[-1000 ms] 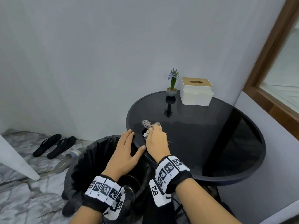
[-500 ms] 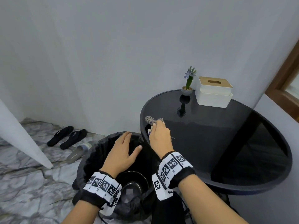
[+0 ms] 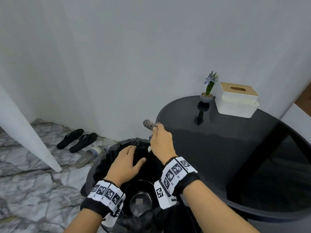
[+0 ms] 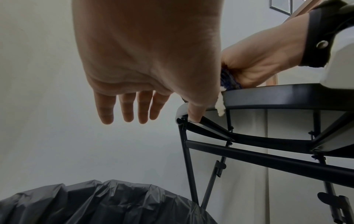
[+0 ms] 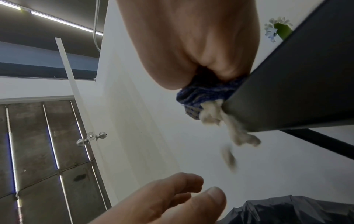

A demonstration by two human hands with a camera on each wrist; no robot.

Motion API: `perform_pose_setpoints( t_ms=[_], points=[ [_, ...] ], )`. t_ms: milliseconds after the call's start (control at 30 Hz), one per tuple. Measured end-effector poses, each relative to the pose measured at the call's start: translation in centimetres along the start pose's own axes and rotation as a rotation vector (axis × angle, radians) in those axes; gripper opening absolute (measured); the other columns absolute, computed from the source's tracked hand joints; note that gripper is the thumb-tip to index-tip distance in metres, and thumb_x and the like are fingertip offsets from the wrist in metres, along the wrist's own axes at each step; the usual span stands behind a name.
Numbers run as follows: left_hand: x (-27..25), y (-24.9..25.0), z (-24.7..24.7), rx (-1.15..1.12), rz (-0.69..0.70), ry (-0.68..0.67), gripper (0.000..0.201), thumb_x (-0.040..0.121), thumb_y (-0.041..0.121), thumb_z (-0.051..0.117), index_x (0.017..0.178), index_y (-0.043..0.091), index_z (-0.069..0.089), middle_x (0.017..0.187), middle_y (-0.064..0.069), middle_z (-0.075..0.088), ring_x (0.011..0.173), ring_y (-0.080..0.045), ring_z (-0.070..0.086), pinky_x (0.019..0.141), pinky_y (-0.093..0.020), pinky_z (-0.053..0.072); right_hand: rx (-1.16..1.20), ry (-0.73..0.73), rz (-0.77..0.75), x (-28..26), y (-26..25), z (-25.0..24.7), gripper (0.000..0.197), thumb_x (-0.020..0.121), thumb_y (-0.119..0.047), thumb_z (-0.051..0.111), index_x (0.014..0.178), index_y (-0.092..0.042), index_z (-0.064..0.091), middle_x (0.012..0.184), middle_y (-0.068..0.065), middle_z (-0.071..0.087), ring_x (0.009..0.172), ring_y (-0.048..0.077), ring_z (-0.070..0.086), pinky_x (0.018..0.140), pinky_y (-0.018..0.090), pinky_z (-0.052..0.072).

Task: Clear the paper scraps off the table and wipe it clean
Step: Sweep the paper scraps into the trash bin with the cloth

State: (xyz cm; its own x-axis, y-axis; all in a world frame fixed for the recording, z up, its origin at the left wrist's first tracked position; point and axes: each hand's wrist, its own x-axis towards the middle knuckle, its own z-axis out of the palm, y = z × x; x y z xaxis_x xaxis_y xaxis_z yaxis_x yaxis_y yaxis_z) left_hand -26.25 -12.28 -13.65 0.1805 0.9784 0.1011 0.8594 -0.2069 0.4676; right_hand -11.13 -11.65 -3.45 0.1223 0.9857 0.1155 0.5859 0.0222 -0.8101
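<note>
We are in the scrap-clearing step: the sweep has reached the table [image 3: 218,148] rim at its 9 o'clock edge. Our right hand [image 3: 161,142] has its fingers curled tightly round a bunched blue-grey cloth [image 3: 149,124], pressing it against the rim. White paper scraps [image 5: 226,121] hang at the rim just below the cloth; in the right wrist view some of them look blurred and clear of the edge, which we judge to be scraps in free fall.

Our left hand [image 3: 125,163] hovers palm-down over the bin [image 3: 101,165], at 9 o'clock from the right hand. Its fingers are straight and slightly spread, holding nothing. In the left wrist view the thumb lies close against the table frame; we cannot tell whether it touches.

The bin, lined with a black bag, stands directly under the rim.

Next move, in our judgement: push the cloth past the edge so the remaining scraps drop inside the liner, then return the cloth to 3 o'clock and wipe the glossy top, working round the flower pot [image 3: 206,96] and tissue box [image 3: 237,100] at 12 o'clock.
</note>
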Motion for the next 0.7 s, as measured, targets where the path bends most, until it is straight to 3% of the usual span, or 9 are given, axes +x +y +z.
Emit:
perform_pose_setpoints(
  t_ms=[100, 267, 333, 433, 467, 533, 633, 700],
  points=[
    [0.2, -0.6, 0.1, -0.016, -0.025, -0.001, 0.077, 0.092, 0.059, 0.045, 0.150, 0.010, 0.032, 0.156, -0.006, 0.033, 0.145, -0.019, 0.024, 0.116, -0.031, 0.022, 0.075, -0.022, 0.027, 0.8, 0.0, -0.3, 0.031, 0.103, -0.026, 0.031, 0.119, -0.009, 0.050, 0.101, 0.017, 0.064, 0.075, 0.021, 0.060, 0.063, 0.028, 0.043],
    [0.1, -1.1, 0.6, -0.005, -0.033, -0.026, 0.079, 0.091, 0.061, 0.044, 0.150, 0.011, 0.030, 0.156, -0.005, 0.031, 0.145, -0.019, 0.024, 0.116, -0.032, 0.023, 0.144, -0.031, 0.032, 1.3, 0.0, -0.8, 0.034, 0.103, -0.029, 0.030, 0.120, -0.010, 0.052, 0.109, 0.016, 0.061, 0.084, 0.023, 0.057, 0.070, 0.034, 0.044],
    [0.1, -1.1, 0.5, -0.012, -0.034, -0.020, 0.079, 0.091, 0.062, 0.044, 0.151, 0.011, 0.030, 0.157, -0.004, 0.031, 0.146, -0.018, 0.023, 0.116, -0.031, 0.022, 0.149, -0.017, 0.013, 1.3, -0.1, -1.6, 0.034, 0.103, -0.028, 0.030, 0.119, -0.010, 0.054, 0.105, 0.011, 0.060, 0.083, 0.018, 0.055, 0.069, 0.025, 0.040],
    [0.1, -0.9, 0.0, -0.025, -0.036, -0.006, 0.079, 0.091, 0.061, 0.044, 0.151, 0.012, 0.029, 0.157, -0.004, 0.030, 0.146, -0.017, 0.022, 0.115, -0.031, 0.023, 0.120, 0.021, -0.032, 1.3, -0.1, -3.2, 0.032, 0.103, -0.027, 0.030, 0.115, -0.011, 0.056, 0.095, 0.006, 0.058, 0.076, 0.004, 0.051, 0.056, 0.011, 0.036],
    [0.0, -0.9, -0.1, -0.026, -0.035, -0.005, 0.079, 0.091, 0.061, 0.044, 0.151, 0.012, 0.029, 0.157, -0.004, 0.030, 0.146, -0.017, 0.022, 0.115, -0.031, 0.023, 0.107, 0.030, -0.038, 1.2, -0.1, -3.8, 0.032, 0.103, -0.027, 0.030, 0.114, -0.011, 0.056, 0.095, 0.007, 0.058, 0.079, 0.008, 0.052, 0.058, 0.011, 0.035],
    [-0.1, -0.8, -0.4, -0.031, -0.031, -0.002, 0.078, 0.091, 0.061, 0.045, 0.150, 0.012, 0.030, 0.156, -0.004, 0.031, 0.145, -0.018, 0.023, 0.115, -0.032, 0.024, 0.077, 0.047, -0.047, 1.3, 0.1, -4.8, 0.032, 0.103, -0.028, 0.031, 0.113, -0.011, 0.056, 0.098, 0.012, 0.060, 0.089, 0.023, 0.054, 0.068, 0.023, 0.036],
    [-0.3, -0.7, -0.9, -0.038, -0.030, -0.002, 0.078, 0.091, 0.061, 0.046, 0.150, 0.012, 0.030, 0.155, -0.005, 0.032, 0.145, -0.020, 0.024, 0.114, -0.034, 0.025, -0.033, 0.072, -0.068, 1.6, 0.6, -6.1, 0.032, 0.103, -0.027, 0.031, 0.113, -0.007, 0.054, 0.098, 0.016, 0.062, 0.077, 0.024, 0.053, 0.063, 0.026, 0.033],
    [-0.4, -0.9, -1.0, -0.032, -0.035, -0.005, 0.079, 0.090, 0.062, 0.045, 0.150, 0.012, 0.031, 0.155, -0.005, 0.033, 0.144, -0.021, 0.025, 0.114, -0.036, 0.027, -0.112, 0.079, -0.093, 1.5, 0.9, -6.5, 0.032, 0.103, -0.027, 0.031, 0.114, -0.006, 0.052, 0.097, 0.019, 0.063, 0.075, 0.028, 0.057, 0.063, 0.030, 0.037]
  ],
)
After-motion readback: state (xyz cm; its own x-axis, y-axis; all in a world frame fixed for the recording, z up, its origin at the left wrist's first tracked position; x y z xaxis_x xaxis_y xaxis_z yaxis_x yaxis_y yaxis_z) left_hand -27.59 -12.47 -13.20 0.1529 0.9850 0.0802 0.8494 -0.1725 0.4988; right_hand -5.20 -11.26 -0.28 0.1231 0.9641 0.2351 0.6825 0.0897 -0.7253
